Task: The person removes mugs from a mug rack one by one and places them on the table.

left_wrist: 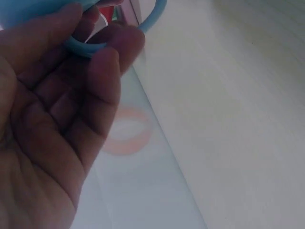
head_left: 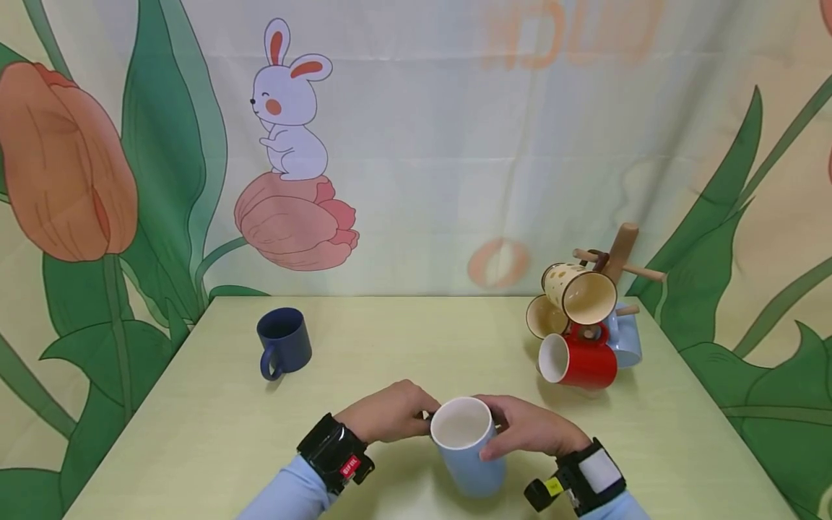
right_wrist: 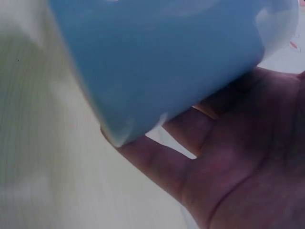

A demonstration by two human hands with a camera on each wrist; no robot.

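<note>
A light blue mug (head_left: 469, 462) with a white inside is held between both hands near the front of the table, its mouth facing up and a little tilted. My left hand (head_left: 392, 413) grips the mug's handle (left_wrist: 154, 18), fingers curled through the loop in the left wrist view. From the other side, my right hand (head_left: 536, 426) holds the mug's body, thumb on the near side and fingers behind, partly hidden. The right wrist view shows the smooth blue wall of the mug (right_wrist: 157, 62) against the fingers.
A dark blue mug (head_left: 289, 341) stands upright at the back left of the table (head_left: 403, 339). At the back right, a wooden mug rack (head_left: 622, 249) carries a spotted cream mug (head_left: 590, 297), a red mug (head_left: 593, 365), another cream mug (head_left: 544, 318) and a light blue one (head_left: 627, 339).
</note>
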